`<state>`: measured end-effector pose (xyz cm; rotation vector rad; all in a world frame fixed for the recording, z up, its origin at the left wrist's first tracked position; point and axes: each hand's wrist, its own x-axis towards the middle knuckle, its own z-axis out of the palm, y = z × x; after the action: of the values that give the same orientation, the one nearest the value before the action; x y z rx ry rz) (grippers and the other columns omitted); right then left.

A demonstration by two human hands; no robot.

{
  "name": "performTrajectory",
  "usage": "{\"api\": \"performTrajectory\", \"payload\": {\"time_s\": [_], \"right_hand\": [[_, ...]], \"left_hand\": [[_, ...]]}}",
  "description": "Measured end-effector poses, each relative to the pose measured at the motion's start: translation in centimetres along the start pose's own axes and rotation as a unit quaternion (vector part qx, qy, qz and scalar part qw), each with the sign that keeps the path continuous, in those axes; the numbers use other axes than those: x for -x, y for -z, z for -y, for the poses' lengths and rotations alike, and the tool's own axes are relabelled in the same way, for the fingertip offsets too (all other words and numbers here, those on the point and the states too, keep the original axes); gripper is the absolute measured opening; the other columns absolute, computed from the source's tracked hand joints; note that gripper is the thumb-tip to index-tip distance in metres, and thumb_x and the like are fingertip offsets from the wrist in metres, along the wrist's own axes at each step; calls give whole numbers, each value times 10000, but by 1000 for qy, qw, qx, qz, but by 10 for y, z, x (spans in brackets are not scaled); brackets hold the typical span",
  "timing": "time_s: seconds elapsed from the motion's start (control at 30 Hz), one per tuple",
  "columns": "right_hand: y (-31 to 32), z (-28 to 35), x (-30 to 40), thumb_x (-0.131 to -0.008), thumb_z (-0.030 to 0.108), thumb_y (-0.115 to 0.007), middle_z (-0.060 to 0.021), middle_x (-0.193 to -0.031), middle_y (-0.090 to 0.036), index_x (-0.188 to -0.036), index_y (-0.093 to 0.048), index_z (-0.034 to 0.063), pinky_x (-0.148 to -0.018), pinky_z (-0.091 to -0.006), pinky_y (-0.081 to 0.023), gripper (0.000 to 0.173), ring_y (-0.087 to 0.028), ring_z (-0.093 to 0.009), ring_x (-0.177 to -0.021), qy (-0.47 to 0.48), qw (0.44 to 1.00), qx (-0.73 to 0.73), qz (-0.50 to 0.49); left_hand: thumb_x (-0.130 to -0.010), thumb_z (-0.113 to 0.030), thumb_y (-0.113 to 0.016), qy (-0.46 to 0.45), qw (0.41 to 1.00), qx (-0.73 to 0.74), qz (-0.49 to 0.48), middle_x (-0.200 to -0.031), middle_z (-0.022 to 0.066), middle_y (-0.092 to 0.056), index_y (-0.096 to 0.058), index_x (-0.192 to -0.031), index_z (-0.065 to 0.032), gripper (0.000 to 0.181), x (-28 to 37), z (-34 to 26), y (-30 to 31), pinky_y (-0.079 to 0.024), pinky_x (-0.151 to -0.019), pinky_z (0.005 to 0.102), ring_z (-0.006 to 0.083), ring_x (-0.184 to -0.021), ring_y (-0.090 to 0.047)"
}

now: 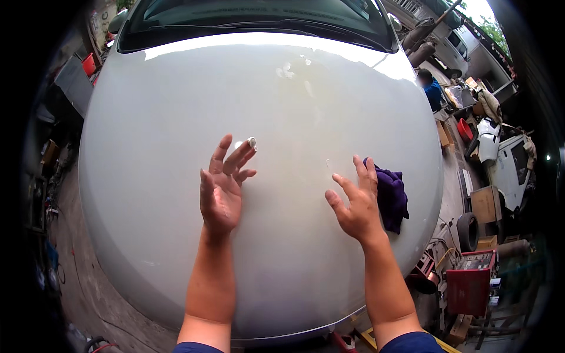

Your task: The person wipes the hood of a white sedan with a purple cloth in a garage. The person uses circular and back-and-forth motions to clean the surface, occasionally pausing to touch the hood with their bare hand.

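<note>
The pale, glossy hood of a car (282,247) fills the middle of the view. Over its left half is my left hand (224,189), palm turned up, fingers spread and holding nothing; a whitish substance coats one fingertip. My right hand (359,200) is over the right half, fingers apart, beside a crumpled purple cloth (392,198). Whether its outer fingers touch the cloth cannot be told. White patches (286,70) and smears mark the upper hood, and a small curved mark lies left of my right hand.
The windshield (265,15) and wipers are at the top. A person in blue (432,93) is beyond the hood at upper right. Along the right stand a red bucket (464,130), a tire (468,232) and a red machine (470,282). A cable crosses the floor at left.
</note>
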<state>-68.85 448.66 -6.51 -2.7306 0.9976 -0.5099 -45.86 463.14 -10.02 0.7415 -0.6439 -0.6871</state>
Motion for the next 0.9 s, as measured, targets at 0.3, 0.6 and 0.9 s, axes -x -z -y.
{"api": "performTrajectory", "payload": {"time_s": [0.3,0.6,0.9], "right_hand": [[-18,46,92,-859,391,-696,-226,-1568,-303,-1260,-657,102,-1184,-568,-161,496,-143,-457,-1491,69,997,12,38],[0,12,133,-865,384,-703,-224,-1568,-301,-1259,-658,92,-1185,-551,-158,493,-159,-445,-1488,1,999,29,22],[10,-9,167,-865,349,-714,-233,-1560,-304,-1297,-622,67,-1184,-540,-183,524,-167,-459,-1480,4,998,-19,58]], "left_hand": [[-981,-650,-306,-36,997,-61,-18,-1487,122,-492,-322,-1531,-95,781,-6,3,3,-432,-983,360,275,-1366,-438],[-993,-597,-337,-104,981,-154,-46,-1502,116,-473,-329,-1531,-98,734,-10,2,4,-450,-975,351,276,-1361,-454],[-1014,-560,-356,-176,956,-230,-57,-1542,119,-402,-288,-1546,-101,706,-5,19,3,-469,-956,357,273,-1339,-465]]}}
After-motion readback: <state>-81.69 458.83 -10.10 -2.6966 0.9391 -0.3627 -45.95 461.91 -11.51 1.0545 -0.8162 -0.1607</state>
